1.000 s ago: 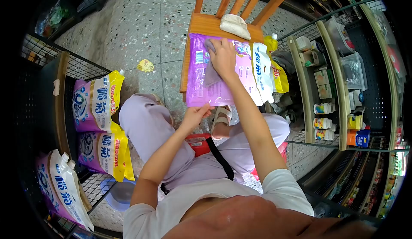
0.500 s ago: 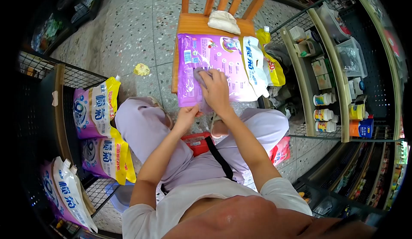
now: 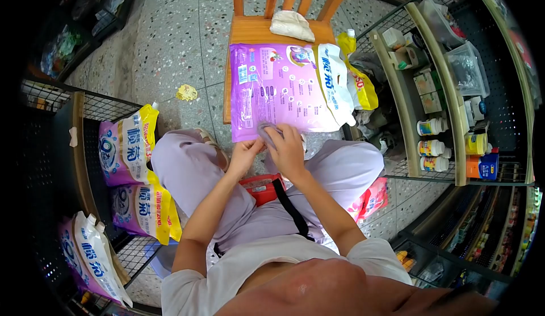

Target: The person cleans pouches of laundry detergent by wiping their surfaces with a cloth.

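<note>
A large purple and white detergent bag (image 3: pixel 284 86) lies flat on a wooden chair (image 3: pixel 250 29). At the bag's near edge, my left hand (image 3: pixel 245 156) is closed, with its fingers pinching the bag's lower left border. Close beside it, my right hand (image 3: pixel 288 152) is closed on a grey-purple cloth (image 3: pixel 269 133), which touches the same edge. A folded whitish cloth (image 3: pixel 292 25) rests on the seat behind the bag. Part of a yellow bag (image 3: pixel 363 89) shows past the chair's right side.
Purple, white and yellow bags (image 3: pixel 128 151) fill the left shelf. On the right, a rack (image 3: pixel 397 112) holds bottles and clear bins. A red object (image 3: pixel 261 190) lies between my legs, and a yellow scrap (image 3: pixel 186 93) is on the floor.
My right hand has drawn the grey-purple cloth down across the bag to its near edge, beside my left hand. The view has shifted, so the chair and bag appear further left.
</note>
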